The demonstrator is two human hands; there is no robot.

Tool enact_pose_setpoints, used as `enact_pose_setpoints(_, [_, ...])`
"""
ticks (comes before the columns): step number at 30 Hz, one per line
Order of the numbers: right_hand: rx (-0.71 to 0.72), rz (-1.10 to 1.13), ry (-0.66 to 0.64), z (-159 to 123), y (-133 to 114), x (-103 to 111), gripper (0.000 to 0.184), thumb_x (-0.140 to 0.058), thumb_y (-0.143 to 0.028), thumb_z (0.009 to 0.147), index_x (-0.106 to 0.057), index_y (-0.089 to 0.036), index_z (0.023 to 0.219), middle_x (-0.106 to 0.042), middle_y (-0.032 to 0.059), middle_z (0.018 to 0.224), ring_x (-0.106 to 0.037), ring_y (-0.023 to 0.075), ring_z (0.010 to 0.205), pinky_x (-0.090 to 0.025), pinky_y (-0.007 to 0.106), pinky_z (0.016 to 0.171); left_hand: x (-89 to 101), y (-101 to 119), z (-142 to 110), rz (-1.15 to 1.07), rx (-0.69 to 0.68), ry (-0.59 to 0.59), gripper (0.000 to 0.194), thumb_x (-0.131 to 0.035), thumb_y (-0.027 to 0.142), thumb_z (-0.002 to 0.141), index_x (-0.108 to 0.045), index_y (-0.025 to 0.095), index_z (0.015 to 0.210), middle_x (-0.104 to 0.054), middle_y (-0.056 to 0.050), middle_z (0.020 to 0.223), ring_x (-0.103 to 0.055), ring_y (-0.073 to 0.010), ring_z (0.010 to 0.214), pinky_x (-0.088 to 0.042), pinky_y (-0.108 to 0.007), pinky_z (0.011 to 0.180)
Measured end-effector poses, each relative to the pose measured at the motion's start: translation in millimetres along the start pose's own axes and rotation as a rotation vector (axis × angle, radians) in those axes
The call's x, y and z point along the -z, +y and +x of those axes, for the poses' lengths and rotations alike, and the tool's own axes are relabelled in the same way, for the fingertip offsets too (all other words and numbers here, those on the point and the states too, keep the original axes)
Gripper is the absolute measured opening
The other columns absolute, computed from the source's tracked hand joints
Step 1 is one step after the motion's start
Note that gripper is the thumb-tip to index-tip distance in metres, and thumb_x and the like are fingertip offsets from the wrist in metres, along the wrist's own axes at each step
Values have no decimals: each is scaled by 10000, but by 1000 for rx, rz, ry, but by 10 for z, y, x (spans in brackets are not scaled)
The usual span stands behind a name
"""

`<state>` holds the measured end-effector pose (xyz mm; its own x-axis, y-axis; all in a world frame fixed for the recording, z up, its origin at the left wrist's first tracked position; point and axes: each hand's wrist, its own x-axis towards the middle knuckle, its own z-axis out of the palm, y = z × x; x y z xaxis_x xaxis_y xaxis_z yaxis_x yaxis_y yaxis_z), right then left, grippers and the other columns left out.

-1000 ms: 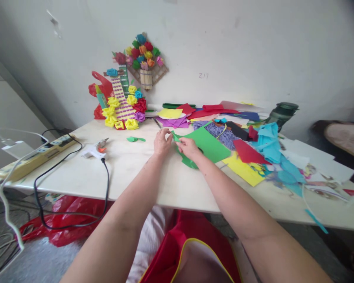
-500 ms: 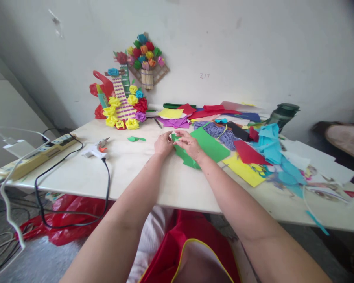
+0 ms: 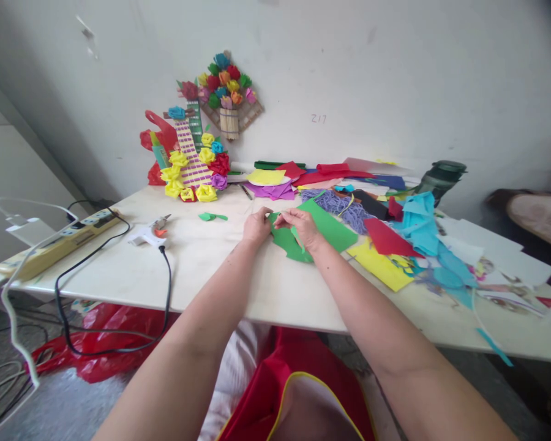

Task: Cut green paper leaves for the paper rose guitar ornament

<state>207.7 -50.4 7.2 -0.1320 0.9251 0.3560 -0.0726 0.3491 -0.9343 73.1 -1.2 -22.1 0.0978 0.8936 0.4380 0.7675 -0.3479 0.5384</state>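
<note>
My left hand (image 3: 257,226) is closed, with its thumb and fingers pinched at a small piece of green paper that they mostly hide. Just to its right, my right hand (image 3: 300,225) is closed too, fingertips pinched at the same small piece; a light green bit shows below the palm. Beneath both hands lies a larger green sheet (image 3: 333,226) with a ragged, cut left edge. Left of my hands, small green leaf-shaped cutouts (image 3: 212,217) rest on the table.
A white glue gun (image 3: 147,236) with a black cord lies left, near a power strip (image 3: 57,244). Paper-flower decorations (image 3: 195,153) stand at the back left. Purple yarn (image 3: 344,207), a yellow sheet (image 3: 380,264), blue crepe paper (image 3: 420,223) and a dark bottle (image 3: 441,179) are at right.
My fingers have curled in more tightly, and the small green piece between them shows less. My right hand has turned and moved slightly right. The larger sheet has stayed in place.
</note>
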Motion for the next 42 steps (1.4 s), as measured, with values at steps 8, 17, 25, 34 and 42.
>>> enact_pose_setpoints(8, [4, 237, 93, -17, -77, 41, 270, -621, -405, 683, -522, -165, 610, -560, -10, 556, -489, 88, 468, -437, 216, 434, 9, -33, 53, -87, 85, 42, 338, -450, 123, 738, -631, 160, 1020, -653, -37, 748, -588, -153, 719, -441, -259, 718])
enact_pose_setpoints(17, [-78, 258, 257, -5, -170, 105, 341, -633, -458, 707, -574, -179, 896, -524, -74, 484, -395, 51, 326, -256, 159, 295, 74, 25, -24, 61, 8, 187, 415, -550, 185, 737, -555, 233, 1149, -573, -84, 1154, -489, -247, 1078, -438, -355, 834])
enact_pose_setpoints(25, [3, 167, 310, 29, -108, 127, 396, -600, -514, 720, -580, -164, 905, -435, -104, 418, -301, 27, 293, -199, 159, 296, 76, 191, -71, -257, -427, -257, 438, -361, 477, 869, -684, 199, 968, -663, -48, 1021, -536, -194, 1027, -346, -335, 971])
enact_pose_setpoints(34, [40, 204, 580, 112, -19, 384, 355, -566, -496, 763, -560, -164, 889, -409, -109, 398, -327, 52, 279, -234, 181, 295, 69, 485, -221, -399, -584, -538, 411, -573, 562, 703, -608, 163, 611, -577, -10, 660, -533, -150, 750, -412, -266, 756])
enact_pose_setpoints(42, [-90, 331, 357, 71, -133, 463, 314, -607, -471, 751, -552, -196, 892, -320, -132, 379, -280, 35, 283, -217, 154, 310, -40, 513, -192, -161, -606, -278, 417, -484, 382, 817, -402, 168, 468, -435, 5, 525, -458, -120, 626, -361, -243, 620])
